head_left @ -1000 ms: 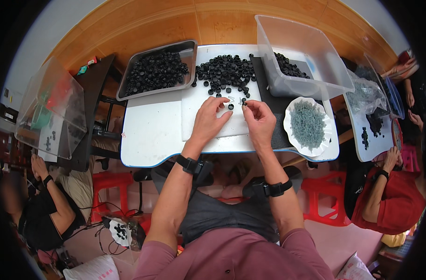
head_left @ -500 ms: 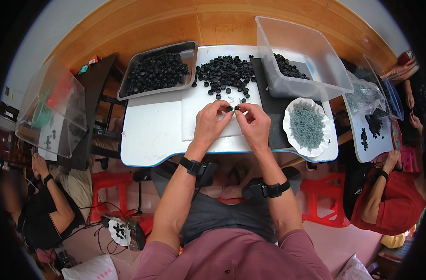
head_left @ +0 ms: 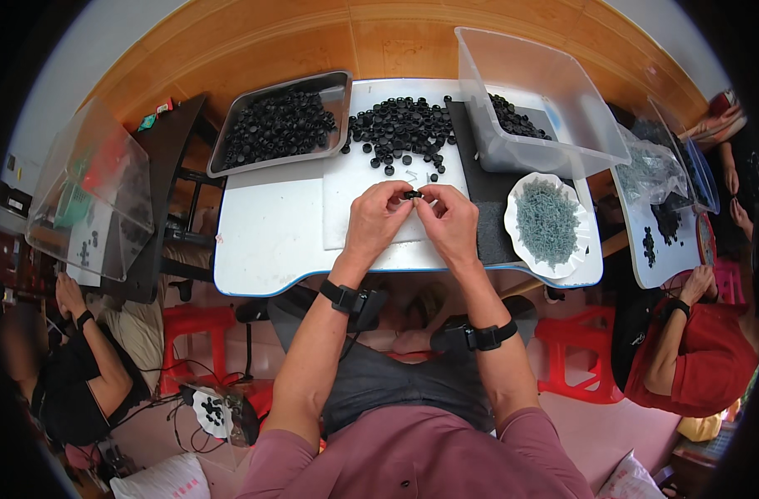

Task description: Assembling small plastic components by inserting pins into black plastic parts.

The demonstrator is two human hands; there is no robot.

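Note:
Over a white board (head_left: 346, 208) on the table, my left hand (head_left: 378, 220) and my right hand (head_left: 448, 223) meet fingertip to fingertip. Both are closed in a pinch on a small black round cap (head_left: 413, 195), partly covered by the fingers; whether it is one piece or two pressed together I cannot tell. Just beyond my fingers lie a few loose caps and some thin, pale slivers (head_left: 411, 175). Farther off, a pile of black caps (head_left: 400, 129) spreads over the board.
A metal tray (head_left: 343, 87) of black caps stands far left. At far right is a clear plastic tub (head_left: 546, 158), with black caps visible there. A white scalloped plate (head_left: 512, 218) holds grey-green small pieces (head_left: 546, 223). People sit at tables on both sides.
My fingertips have come together: the two black pieces, held slightly apart in separate hands before, now meet between both hands. My right hand has shifted slightly left.

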